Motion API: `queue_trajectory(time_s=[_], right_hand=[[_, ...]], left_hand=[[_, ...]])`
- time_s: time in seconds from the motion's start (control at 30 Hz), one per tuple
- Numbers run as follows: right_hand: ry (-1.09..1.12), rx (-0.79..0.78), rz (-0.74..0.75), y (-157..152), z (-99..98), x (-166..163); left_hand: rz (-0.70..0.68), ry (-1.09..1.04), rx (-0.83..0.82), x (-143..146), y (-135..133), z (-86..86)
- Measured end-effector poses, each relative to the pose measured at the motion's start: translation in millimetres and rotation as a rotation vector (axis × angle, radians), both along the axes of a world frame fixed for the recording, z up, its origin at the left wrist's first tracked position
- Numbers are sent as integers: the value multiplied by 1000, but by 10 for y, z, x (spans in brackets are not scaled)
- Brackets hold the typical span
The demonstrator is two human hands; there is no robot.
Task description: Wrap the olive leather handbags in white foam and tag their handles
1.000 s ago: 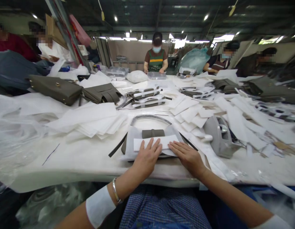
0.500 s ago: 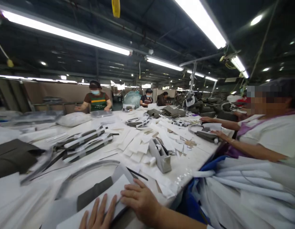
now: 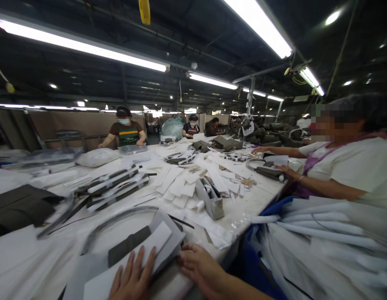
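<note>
My left hand [image 3: 133,277] lies flat with fingers stretched out on a white paper strip [image 3: 140,254] that covers a folded olive-grey bag part [image 3: 127,246] wrapped in white sheet. My right hand [image 3: 198,266] rests at the right edge of that wrapped piece, near the table's front edge, fingers loosely curled and touching the paper; nothing is gripped that I can make out. A curved grey handle strap [image 3: 118,216] arcs just beyond the piece.
A grey tape dispenser [image 3: 208,198] stands to the right among several white paper strips [image 3: 181,187]. Wrapped straps [image 3: 118,183] lie further back. A co-worker's arm [image 3: 321,187] reaches over the table at right; others work at the far end. White rolled sheets [image 3: 321,233] fill a blue bin.
The view swung up and to the right from looking down at the table. Both hands stay on the wrapped piece; the right hand slid slightly off its right edge.
</note>
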State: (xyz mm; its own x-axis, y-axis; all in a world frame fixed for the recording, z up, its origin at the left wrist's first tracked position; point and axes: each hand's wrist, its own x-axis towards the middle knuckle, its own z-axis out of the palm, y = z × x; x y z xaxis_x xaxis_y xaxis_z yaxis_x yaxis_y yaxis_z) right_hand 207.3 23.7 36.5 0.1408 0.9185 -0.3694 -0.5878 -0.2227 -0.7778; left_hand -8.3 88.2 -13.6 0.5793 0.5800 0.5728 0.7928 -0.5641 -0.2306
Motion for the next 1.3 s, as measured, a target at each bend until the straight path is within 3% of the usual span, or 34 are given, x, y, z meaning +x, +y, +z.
queue_trajectory(time_s=[0.1,0.23,0.47,0.73,0.9,0.97,1.03,1.1,1.2,1.3], right_hand=[[232,-56,-103,26,32,-98],[347,-74,-146,120,-5,-239],[258,92,70,151,186,-509],[207,98,83,173,328,-618],[70,206,205,174,358,-597],[-62,259,350,178,310,-468],[-343,347,470,193,233,-240],[-785,479,457,233,153,59],[-1435,639,324,382,74,518],[-1764,674,362,653,51,826]], left_hand=[[10,-14,-9,-9,-46,85],[5,-21,-12,-87,-100,243],[11,-55,-36,-167,-172,339],[35,-87,-104,-112,-259,338],[49,-112,-100,-181,-202,378],[48,-124,-105,-226,-165,405],[60,-147,-103,-266,-133,435],[78,-169,-95,-290,-113,461],[91,-185,-91,-292,-112,472],[85,-180,-100,-267,-124,453]])
